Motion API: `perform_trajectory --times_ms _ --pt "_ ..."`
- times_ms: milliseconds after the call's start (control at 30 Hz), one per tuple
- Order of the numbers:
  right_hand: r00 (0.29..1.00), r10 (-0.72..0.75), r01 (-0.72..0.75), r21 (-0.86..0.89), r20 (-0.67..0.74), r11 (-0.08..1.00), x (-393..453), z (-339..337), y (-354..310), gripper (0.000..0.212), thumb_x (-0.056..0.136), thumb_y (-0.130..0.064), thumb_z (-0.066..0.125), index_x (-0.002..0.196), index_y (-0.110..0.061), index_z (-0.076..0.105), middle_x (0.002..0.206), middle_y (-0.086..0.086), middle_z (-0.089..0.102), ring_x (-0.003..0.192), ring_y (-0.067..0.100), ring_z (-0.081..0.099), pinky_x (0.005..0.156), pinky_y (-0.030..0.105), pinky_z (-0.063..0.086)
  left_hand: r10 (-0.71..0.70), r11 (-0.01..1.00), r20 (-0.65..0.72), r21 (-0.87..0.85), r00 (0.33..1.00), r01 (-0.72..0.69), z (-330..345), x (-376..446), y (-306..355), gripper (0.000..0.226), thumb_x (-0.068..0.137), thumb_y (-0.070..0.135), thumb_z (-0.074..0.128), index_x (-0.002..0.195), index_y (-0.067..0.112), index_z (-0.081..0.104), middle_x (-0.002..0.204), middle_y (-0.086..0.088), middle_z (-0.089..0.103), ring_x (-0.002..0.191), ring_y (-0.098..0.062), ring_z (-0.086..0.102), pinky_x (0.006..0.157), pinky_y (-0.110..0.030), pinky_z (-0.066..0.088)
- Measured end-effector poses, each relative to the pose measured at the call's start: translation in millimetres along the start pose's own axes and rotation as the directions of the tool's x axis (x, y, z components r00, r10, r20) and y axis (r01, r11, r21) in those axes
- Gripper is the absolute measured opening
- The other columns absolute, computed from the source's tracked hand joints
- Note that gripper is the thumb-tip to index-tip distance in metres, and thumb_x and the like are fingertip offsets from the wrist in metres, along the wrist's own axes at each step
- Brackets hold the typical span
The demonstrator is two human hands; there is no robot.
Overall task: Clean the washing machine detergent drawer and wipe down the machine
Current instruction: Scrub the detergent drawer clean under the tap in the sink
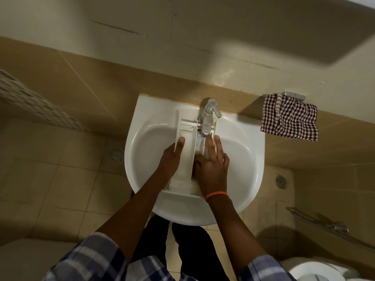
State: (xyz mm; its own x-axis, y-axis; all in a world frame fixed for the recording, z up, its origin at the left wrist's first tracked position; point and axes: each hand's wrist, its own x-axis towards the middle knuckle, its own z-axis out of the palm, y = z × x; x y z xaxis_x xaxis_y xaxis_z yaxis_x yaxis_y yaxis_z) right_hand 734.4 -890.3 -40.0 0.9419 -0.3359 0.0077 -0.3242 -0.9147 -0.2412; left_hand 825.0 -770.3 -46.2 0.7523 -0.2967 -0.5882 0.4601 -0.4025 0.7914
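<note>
Holding the drawer [187, 147] in the sink [142, 142]: left hand [171, 159] grips its side, right hand [212, 163] fingers straight inside; light, stiff, slippery plastic.

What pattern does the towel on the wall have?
A dark brown and white check, on the towel, seen in the head view.

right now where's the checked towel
In the head view the checked towel hangs from a wall bracket on the right, just beyond the sink rim and level with the tap.
</note>
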Motion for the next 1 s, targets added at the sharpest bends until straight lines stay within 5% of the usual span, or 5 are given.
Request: perform_trajectory --times_ms 133,500,667,833,1000 --pt "0.998 0.05 -0.048 -0.073 0.031 0.996 20.9 -1.8 -1.0 0.046 0.105 -0.034 0.046 0.15 -0.03 0.055 0.176 0.009 0.01 0.163 0.031 0.001 0.123 0.055 0.024 0.005 1.0 0.011 -0.008 1.0 -0.005 -0.8 -3.0 1.0 0.062 0.108 0.067 0.032 0.136 0.023 0.065 0.118 0.002 0.067 0.108 -0.013 0.061 0.104 -0.033 0.042" --pt "0.991 -0.04 0.028 0.095 0.127 0.995 -9.6 -15.0 6.3 0.027 0.096 -0.042 0.053 0.1 -0.036 0.079 0.176 0.001 0.014 0.163 0.029 0.006 0.12 0.064 0.021 -0.001 1.0 -0.009 0.002 1.0 0.001 -1.3 -4.5 -0.6 0.051 0.107 0.07 0.032 0.114 0.028 0.059 0.113 -0.004 0.07 0.102 -0.015 0.065 0.107 -0.04 0.047" --pt "0.992 -0.027 0.024 0.026 0.125 0.999 -17.4 -13.8 3.5 0.021 0.094 -0.044 0.063 0.081 -0.034 0.077 0.176 -0.001 0.013 0.163 0.028 0.007 0.119 0.064 0.022 0.004 1.0 -0.036 0.007 0.999 -0.003 -0.2 -7.0 2.4 0.063 0.108 0.067 0.032 0.14 0.02 0.061 0.122 0.001 0.064 0.117 -0.019 0.06 0.114 -0.04 0.042" --pt "0.998 0.048 -0.049 0.047 0.034 0.998 14.8 0.2 2.8 0.034 0.097 -0.027 0.065 0.129 -0.035 0.07 0.176 0.004 0.013 0.163 0.029 0.003 0.121 0.063 0.02 -0.001 1.0 -0.035 0.009 0.999 0.001 -1.5 -8.0 2.5 0.066 0.107 0.069 0.032 0.143 0.022 0.062 0.123 0.0 0.067 0.115 -0.019 0.061 0.11 -0.038 0.042" --pt "0.993 0.021 -0.025 0.034 0.12 0.999 11.7 1.6 2.6 0.036 0.101 -0.029 0.053 0.134 -0.038 0.066 0.176 0.006 0.01 0.163 0.032 -0.004 0.12 0.063 0.02 -0.007 0.999 -0.034 0.032 0.999 0.008 -0.6 -6.0 1.0 0.052 0.107 0.07 0.031 0.114 0.029 0.064 0.108 0.002 0.072 0.098 -0.01 0.064 0.102 -0.036 0.046"
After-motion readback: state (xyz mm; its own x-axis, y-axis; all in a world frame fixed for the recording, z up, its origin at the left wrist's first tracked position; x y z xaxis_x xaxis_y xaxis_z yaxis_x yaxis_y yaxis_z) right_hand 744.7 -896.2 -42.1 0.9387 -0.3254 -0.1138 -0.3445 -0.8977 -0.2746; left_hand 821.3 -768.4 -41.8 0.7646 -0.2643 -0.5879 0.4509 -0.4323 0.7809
